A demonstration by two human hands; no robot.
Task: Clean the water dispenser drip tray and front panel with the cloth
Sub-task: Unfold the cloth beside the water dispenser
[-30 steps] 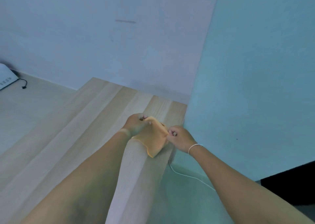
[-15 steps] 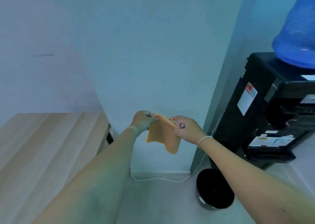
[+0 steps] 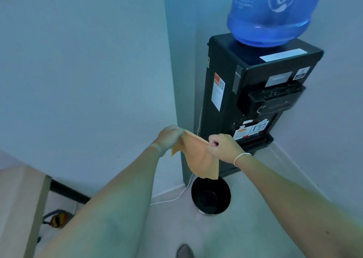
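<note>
At the far left the pale counter (image 3: 19, 198) shows only its corner, with a dark bar under its edge; further in, the left hand (image 3: 169, 137) is closed on the upper left corner of the orange cloth (image 3: 198, 157), fingers curled tight around the fabric; the cloth stretches taut between the 2 hands along its top edge and hangs loose below them, its lower end dangling in front of the rim of a black round bin (image 3: 211, 196) that stands on the floor; the right hand (image 3: 224, 147), a thin white band at its wrist, is likewise pinched shut on the cloth's upper right corner, knuckles up; a white cable (image 3: 172, 198) runs along the floor by the wall toward the bin; to the right the black water dispenser (image 3: 225, 77) stands in the corner, a blue bottle (image 3: 275, 16) upside down on its top; its front panel (image 3: 275, 92) faces right of the hands, and the drip tray (image 3: 255, 139) sits low on the front, just beyond the right hand in view; the cloth touches neither
</note>
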